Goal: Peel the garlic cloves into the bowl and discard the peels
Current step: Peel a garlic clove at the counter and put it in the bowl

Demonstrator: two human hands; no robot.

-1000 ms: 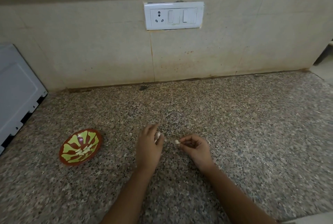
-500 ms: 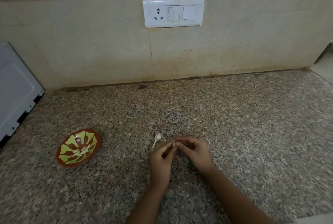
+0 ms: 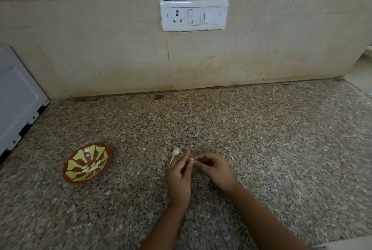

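Note:
Both hands meet over the speckled granite counter (image 3: 261, 139). My left hand (image 3: 179, 177) and my right hand (image 3: 214, 168) pinch one small garlic clove (image 3: 191, 160) between their fingertips. Just beyond my left fingers an unpeeled clove (image 3: 175, 152) with a thin white tail lies on the counter. To the left stands a brown bowl (image 3: 69, 177) with a yellow-green pattern, and several peeled cloves (image 3: 90, 168) lie inside it.
A white appliance (image 3: 18, 100) stands at the left edge. A tiled wall with a white socket and switch plate (image 3: 194, 15) closes the back. The counter's front edge runs at the bottom right.
My left hand set the unpeeled clove down on the counter, then moved right to join my right hand on the clove it holds.

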